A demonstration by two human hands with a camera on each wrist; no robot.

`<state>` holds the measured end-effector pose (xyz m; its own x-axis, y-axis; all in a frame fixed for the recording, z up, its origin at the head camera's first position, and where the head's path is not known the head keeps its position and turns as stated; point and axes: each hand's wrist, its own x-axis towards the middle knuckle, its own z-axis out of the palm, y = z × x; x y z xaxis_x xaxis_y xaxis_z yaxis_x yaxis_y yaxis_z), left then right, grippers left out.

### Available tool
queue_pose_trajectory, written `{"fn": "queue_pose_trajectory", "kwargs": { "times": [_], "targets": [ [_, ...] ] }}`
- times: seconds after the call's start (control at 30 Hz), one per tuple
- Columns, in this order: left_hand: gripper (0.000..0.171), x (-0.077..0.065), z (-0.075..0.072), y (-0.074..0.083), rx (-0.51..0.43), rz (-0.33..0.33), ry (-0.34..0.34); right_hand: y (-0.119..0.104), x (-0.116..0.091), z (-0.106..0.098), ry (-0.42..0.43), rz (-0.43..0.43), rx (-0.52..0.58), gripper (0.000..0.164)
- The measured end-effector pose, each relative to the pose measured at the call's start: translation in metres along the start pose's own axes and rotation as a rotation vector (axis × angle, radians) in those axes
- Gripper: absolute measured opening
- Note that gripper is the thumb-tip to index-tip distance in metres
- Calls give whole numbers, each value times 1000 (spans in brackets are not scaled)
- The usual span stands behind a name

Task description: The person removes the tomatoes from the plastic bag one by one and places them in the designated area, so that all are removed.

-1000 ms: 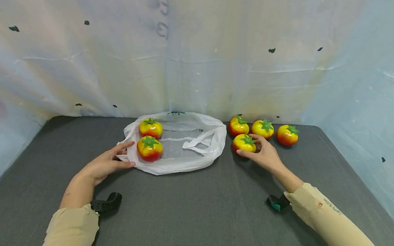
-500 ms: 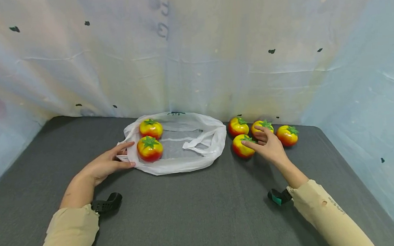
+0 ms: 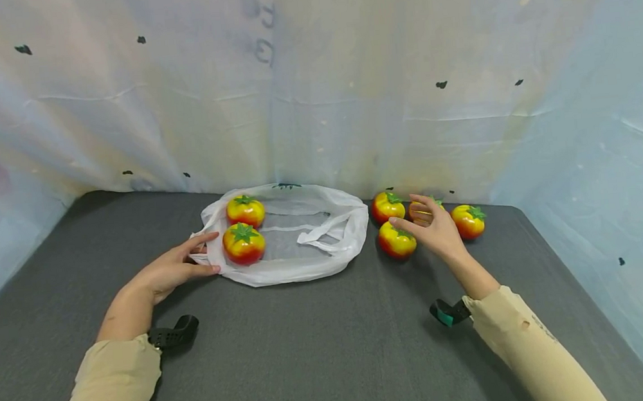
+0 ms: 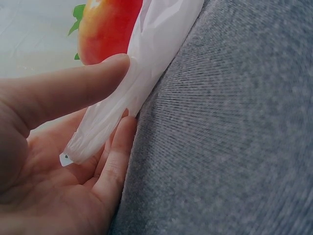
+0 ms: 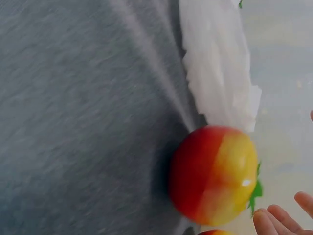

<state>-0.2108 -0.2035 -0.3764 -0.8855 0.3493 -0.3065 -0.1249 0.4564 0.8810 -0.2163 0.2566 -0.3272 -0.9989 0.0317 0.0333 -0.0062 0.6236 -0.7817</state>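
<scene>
A white plastic bag (image 3: 293, 271) lies with its mouth spread wide on the dark cloth, and two yellow-red tomatoes (image 3: 244, 246) sit inside its left end. My left hand (image 3: 168, 270) holds the bag's left end, with the gathered plastic (image 4: 105, 125) between thumb and fingers. My right hand (image 3: 437, 231) hovers over the tomato group right of the bag, fingers spread and holding nothing. Its thumb is by the front tomato (image 3: 396, 241); its fingers partly cover the tomato behind (image 3: 415, 211). In the right wrist view, only fingertips (image 5: 276, 220) show beside a tomato (image 5: 212, 176).
One more tomato (image 3: 388, 207) sits at the back beside the bag's right end, and another (image 3: 467, 222) lies right of my right hand. A pale plastic sheet (image 3: 311, 98) rises behind the dark cloth-covered table (image 3: 313, 356) and along both sides.
My right hand has let go of the front tomato, lifted, and moved slightly right and back over the one behind. The left hand and the bag have stayed put.
</scene>
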Motion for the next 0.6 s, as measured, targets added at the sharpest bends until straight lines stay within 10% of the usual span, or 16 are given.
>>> {"fn": "queue_pose_trajectory", "kwargs": {
  "times": [0.6],
  "targets": [
    [85,-1,0,0,-17,2,-6,-37,7,22,-69,-58,158,72]
  ]
}}
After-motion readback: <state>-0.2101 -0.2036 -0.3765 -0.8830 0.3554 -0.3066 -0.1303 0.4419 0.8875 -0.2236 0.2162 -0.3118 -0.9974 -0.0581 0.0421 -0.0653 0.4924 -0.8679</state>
